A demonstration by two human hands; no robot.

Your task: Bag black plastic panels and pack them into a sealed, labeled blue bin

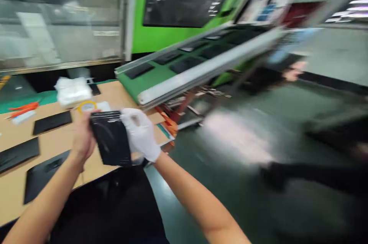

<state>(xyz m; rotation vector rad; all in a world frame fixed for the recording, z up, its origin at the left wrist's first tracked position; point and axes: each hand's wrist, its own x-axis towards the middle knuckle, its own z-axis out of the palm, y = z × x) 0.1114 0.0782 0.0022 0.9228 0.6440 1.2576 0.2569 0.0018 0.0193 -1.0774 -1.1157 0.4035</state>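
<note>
In front of my body, both hands hold a black panel (pixel 111 138) above the table's edge. My bare left hand (pixel 83 138) is closed on its left side. On the panel's right edge is my right hand (pixel 141 132), in a white glove, with its fingers bent around that edge. Several more black panels, one of them (pixel 52 122) near the back, lie on the brown tabletop (pixel 86 169). Just behind my left hand sits a roll of yellow tape (pixel 87 106).
A green conveyor belt (pixel 156 77) carrying several black panels slopes up to the right. Orange-handled cutters (pixel 24 109) and a white cloth stack (pixel 73 91) are at the table's back. A green machine (pixel 172 38) stands behind. People at the right are blurred.
</note>
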